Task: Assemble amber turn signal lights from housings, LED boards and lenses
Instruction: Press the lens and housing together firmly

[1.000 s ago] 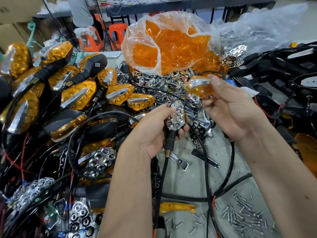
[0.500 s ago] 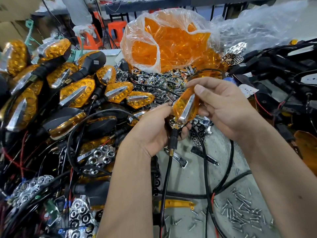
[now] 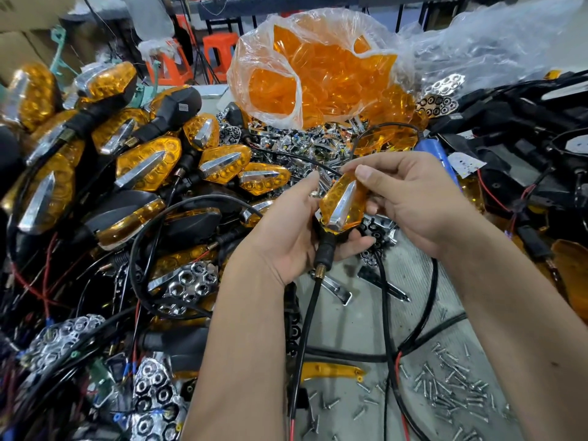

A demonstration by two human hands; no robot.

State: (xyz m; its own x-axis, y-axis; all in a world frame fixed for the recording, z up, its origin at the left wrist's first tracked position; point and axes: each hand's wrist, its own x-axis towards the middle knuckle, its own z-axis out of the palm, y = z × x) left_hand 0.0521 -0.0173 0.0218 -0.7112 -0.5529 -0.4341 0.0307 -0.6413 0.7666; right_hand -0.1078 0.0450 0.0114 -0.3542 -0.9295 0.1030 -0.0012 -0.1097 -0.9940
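My left hand (image 3: 286, 230) grips a black turn signal housing by its stalk (image 3: 325, 249), and a black cable hangs down from it. An amber lens with a chrome centre strip (image 3: 342, 203) sits over the housing's face. My right hand (image 3: 413, 198) holds that lens, with thumb on its upper edge and fingers curled behind it. The LED board is hidden beneath the lens.
A clear bag of amber lenses (image 3: 318, 68) stands behind my hands. Finished amber lights (image 3: 146, 163) are piled at the left, with chrome reflector boards (image 3: 187, 281) among cables. Loose screws (image 3: 451, 386) lie at the lower right. Black housings (image 3: 525, 122) crowd the right.
My right hand brought the amber lens down from the upper right onto the housing in my left hand. The bare reflector board seen a second ago is now covered.
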